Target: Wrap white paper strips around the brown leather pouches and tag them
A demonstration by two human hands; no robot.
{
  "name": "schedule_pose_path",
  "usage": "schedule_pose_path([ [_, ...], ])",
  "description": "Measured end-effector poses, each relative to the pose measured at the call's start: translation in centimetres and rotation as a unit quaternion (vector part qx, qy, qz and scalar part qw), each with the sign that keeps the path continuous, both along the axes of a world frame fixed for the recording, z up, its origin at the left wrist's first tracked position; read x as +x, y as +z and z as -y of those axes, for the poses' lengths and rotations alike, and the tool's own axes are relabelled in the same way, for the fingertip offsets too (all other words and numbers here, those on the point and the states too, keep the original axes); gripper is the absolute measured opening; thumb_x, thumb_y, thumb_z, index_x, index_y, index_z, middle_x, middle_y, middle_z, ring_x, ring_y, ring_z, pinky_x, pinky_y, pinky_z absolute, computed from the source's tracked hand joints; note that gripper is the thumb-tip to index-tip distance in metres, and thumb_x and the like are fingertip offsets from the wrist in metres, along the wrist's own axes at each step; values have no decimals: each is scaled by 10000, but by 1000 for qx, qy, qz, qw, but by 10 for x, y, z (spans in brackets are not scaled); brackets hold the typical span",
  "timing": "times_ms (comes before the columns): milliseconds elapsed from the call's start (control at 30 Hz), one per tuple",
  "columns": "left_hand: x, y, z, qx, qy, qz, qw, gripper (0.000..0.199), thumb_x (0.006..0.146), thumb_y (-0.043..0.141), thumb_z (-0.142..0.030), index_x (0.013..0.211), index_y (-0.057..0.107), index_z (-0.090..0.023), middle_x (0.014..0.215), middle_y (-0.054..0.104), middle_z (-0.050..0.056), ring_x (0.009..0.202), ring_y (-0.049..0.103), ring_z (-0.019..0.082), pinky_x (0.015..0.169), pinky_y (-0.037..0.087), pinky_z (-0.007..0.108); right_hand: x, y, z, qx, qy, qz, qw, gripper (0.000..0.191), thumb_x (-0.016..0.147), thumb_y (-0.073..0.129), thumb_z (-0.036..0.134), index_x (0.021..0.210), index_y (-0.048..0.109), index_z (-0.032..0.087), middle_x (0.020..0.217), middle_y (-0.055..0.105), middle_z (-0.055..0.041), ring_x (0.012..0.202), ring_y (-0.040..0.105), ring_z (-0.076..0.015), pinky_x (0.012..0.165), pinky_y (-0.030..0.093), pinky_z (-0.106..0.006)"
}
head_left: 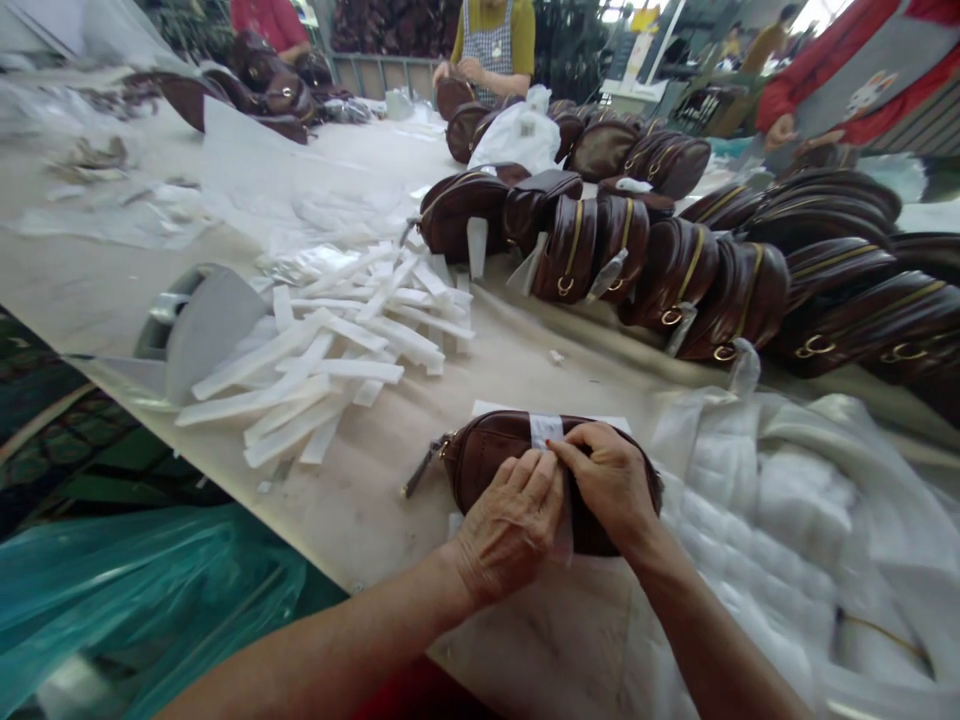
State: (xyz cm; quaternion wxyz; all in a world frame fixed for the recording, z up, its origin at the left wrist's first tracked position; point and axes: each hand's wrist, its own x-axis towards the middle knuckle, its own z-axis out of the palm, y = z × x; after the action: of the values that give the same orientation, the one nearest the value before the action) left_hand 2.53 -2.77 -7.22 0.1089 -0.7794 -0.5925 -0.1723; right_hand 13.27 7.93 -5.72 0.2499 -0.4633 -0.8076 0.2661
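Observation:
A dark brown leather bag (487,440) lies on the table before me, its zipper pull hanging off the left end. Around its middle runs a white paper strip (546,430). My left hand (516,510) rests on the bag and strip, fingers together, fingertips pressing the strip. From the right, my right hand (609,480) pinches at the strip with thumb and index finger, close to the left fingertips. White sheet edges show behind and below the bag.
Loose white strips (337,350) are heaped left of centre beside a tape dispenser (202,325). Rows of brown bags (675,270) stand behind. Clear plastic bags (795,500) lie right, teal plastic (150,600) lower left. Several people work across the table.

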Motion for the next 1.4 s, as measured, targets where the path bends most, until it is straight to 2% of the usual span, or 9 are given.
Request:
schedule_pose_path([
  [267, 0, 0, -3, 38, -1, -5, 999, 370, 912, 422, -210, 1203, 504, 3, 1229, 540, 190, 1157, 481, 281, 991, 343, 396, -10, 2, -5, 23, -9, 64, 998, 224, 758, 604, 279, 552, 572, 197, 651, 607, -31, 612, 540, -159, 629, 411, -291],
  [400, -2, 1, -5, 52, 3, -13, 999, 356, 924, 418, -231, 1173, 526, -2, 1189, 566, 179, 1122, 505, 273, 969, 352, 392, 11, 18, 6, 73, 5, -23, 997, 135, 798, 590, 286, 732, 626, 174, 779, 629, -50, 687, 587, -165, 662, 472, -296],
  [500, -2, 2, -4, 51, -7, -13, 999, 326, 927, 419, -227, 1160, 536, -32, 1187, 570, 177, 1120, 513, 264, 959, 360, 402, 65, 39, 21, 183, -55, -71, 979, 134, 838, 585, 299, 875, 633, 179, 905, 639, -62, 743, 611, -160, 695, 499, -298],
  [633, -5, 3, -5, 85, -21, -3, 996, 293, 914, 432, -174, 1149, 548, -43, 1174, 585, 181, 1092, 539, 284, 919, 386, 413, 174, 56, 39, 315, -235, 5, 919, 137, 832, 602, 329, 857, 645, 202, 918, 655, -69, 878, 606, -205, 829, 468, -370],
  [767, -11, -4, -13, 127, -58, 9, 990, 412, 910, 440, -184, 1311, 445, -89, 1155, 607, 175, 1040, 577, 309, 863, 425, 440, 283, 53, 55, 221, -468, 47, 854, 356, 745, 571, 533, 720, 637, 184, 879, 657, -121, 928, 563, -280, 884, 406, -469],
  [867, -14, -12, -15, 125, -69, 41, 989, 570, 926, 414, -243, 1456, 210, -197, 1200, 600, 130, 1041, 587, 319, 834, 444, 468, 328, 44, 64, 123, -531, 38, 838, 362, 665, 591, 540, 578, 621, 190, 686, 651, -120, 770, 569, -279, 772, 429, -459],
  [1133, -19, -23, -19, 139, -60, 56, 987, 621, 919, 455, -285, 1451, 133, -291, 1259, 575, 34, 1018, 611, 284, 813, 461, 447, 322, 30, 62, -43, -497, -126, 858, 302, 602, 614, 463, 593, 692, 172, 631, 675, -64, 557, 583, -193, 518, 453, -321],
  [1267, -20, -23, -19, 149, -59, 35, 986, 612, 934, 443, -306, 1449, 114, -304, 1199, 616, 31, 987, 624, 261, 799, 462, 416, 322, 28, 55, -46, -506, -212, 835, 270, 526, 679, 421, 583, 673, 157, 614, 653, -59, 520, 566, -180, 485, 451, -312],
  [1400, -19, -21, -17, 131, -48, 33, 990, 674, 913, 497, -285, 1452, 92, -305, 1222, 601, 37, 1021, 611, 264, 837, 442, 407, 325, 29, 79, 9, -521, -274, 808, 255, 528, 700, 420, 603, 655, 180, 855, 681, -68, 752, 613, -194, 632, 493, -304],
])
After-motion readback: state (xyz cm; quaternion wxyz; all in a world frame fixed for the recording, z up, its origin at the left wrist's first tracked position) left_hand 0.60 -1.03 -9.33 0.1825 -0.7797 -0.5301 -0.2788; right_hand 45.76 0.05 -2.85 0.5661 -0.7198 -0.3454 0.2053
